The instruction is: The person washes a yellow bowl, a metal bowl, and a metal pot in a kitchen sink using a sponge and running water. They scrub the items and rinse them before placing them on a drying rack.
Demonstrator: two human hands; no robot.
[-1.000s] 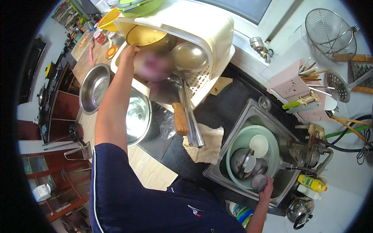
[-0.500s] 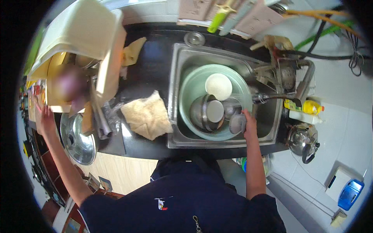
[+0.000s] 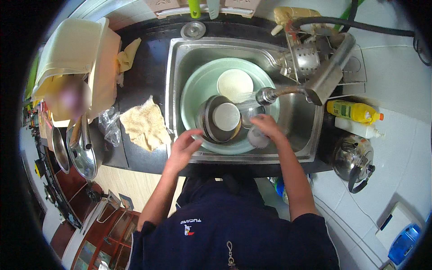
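My right hand [image 3: 267,127] grips a small translucent cup [image 3: 258,137] over the near right part of a pale green basin [image 3: 186,85], which stands in the steel sink [image 3: 174,58]. My left hand [image 3: 185,146] hovers by the basin's near left rim, fingers apart and holding nothing. Close to it in the basin sit nested dark metal pots [image 3: 208,121] with a white cup [image 3: 226,116] in them. Behind these lies a white bowl [image 3: 235,84]. Water runs from the faucet [image 3: 266,96] toward a glass-like dish that is partly hidden.
A tan cloth [image 3: 145,126] lies left of the sink. Farther left stand a cream dish cabinet [image 3: 67,45], a glass lid [image 3: 85,157] and a pan [image 3: 59,150]. On the right are a yellow bottle [image 3: 353,111] and a steel kettle [image 3: 353,157]. A drain strainer [image 3: 193,30] lies behind the sink.
My left hand has come from the cabinet at far left to the basin's rim. My right hand, still with the cup, has moved inward over the basin. The view has shifted.
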